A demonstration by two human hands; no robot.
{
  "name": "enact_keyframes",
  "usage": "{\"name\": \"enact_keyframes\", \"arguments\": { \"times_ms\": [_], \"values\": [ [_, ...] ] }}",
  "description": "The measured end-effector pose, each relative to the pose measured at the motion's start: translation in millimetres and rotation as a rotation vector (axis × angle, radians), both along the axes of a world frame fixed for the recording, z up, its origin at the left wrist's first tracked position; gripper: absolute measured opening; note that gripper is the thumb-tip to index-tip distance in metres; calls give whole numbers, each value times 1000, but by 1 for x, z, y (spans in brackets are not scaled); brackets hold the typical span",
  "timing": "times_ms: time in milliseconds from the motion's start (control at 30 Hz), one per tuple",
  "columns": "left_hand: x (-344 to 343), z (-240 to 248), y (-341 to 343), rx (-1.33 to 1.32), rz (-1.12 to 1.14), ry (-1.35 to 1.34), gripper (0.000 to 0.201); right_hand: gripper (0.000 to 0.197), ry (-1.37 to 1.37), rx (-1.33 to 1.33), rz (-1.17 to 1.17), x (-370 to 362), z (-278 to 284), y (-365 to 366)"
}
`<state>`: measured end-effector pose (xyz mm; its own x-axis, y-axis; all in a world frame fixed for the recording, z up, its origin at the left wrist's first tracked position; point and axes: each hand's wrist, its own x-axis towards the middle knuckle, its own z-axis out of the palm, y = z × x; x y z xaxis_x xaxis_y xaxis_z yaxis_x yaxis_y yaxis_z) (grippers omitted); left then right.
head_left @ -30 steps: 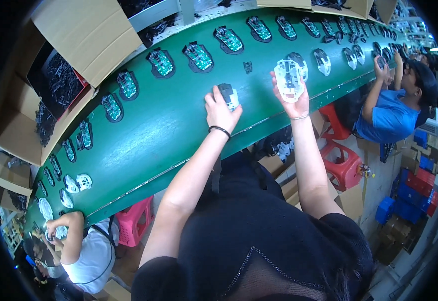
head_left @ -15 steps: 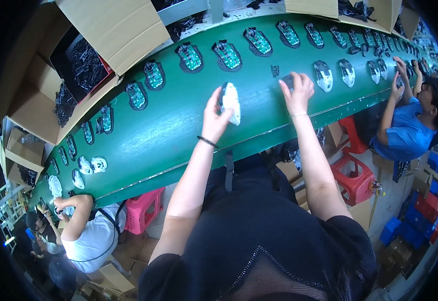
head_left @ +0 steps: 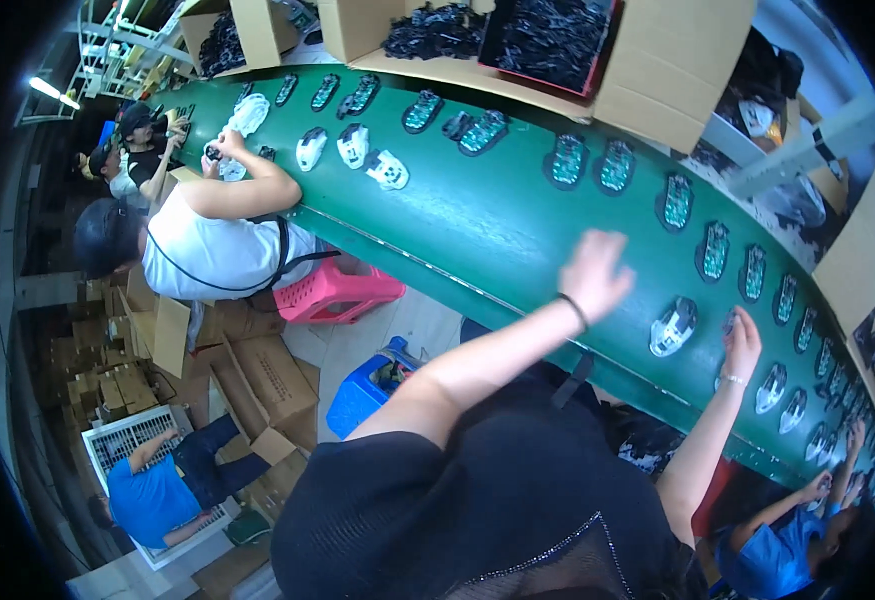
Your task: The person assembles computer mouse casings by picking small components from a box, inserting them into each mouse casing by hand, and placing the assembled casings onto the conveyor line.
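My left hand (head_left: 597, 272), blurred by motion, is over the green belt (head_left: 497, 230) with its fingers apart and nothing visible in it. To its right lies a white and black computer mouse shell (head_left: 672, 328), touched by neither hand. Beyond that shell, my right hand (head_left: 743, 345) pinches a small dark piece (head_left: 730, 321), mostly hidden by the fingers. A row of mouse bases with green circuit boards (head_left: 676, 202) runs along the belt's far side. More mouse shells (head_left: 770, 388) lie to the right of my right hand.
Cardboard boxes of black parts (head_left: 435, 32) stand along the belt's far edge. On the left, a person in white (head_left: 222, 235) works at the belt near several white shells (head_left: 353, 147). Another in blue (head_left: 772, 550) sits at right. A pink stool (head_left: 342, 292) and a blue stool (head_left: 372, 385) stand below.
The view has swung to the left. My left hand has let go of the white mouse shell, which now lies on the belt, and has moved left. My right hand still holds the dark piece.
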<state>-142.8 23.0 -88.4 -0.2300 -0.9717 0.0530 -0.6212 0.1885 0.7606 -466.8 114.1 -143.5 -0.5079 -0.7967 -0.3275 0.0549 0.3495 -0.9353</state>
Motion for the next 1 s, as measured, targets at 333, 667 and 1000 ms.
{"name": "enact_keyframes", "arguments": {
  "times_ms": [333, 667, 1000],
  "values": [
    [314, -68, -158, 372, 1165, -344, 89, 30, -811, 42, 189, 255, 51, -75],
    [318, -62, -128, 70, 183, 261, 67, 21, -806, -79, 317, 401, 83, -145],
    [344, 16, -108, 196, -181, 630, 64, 18, -600, -195, 327, 459, 120, -168]
  ]
}}
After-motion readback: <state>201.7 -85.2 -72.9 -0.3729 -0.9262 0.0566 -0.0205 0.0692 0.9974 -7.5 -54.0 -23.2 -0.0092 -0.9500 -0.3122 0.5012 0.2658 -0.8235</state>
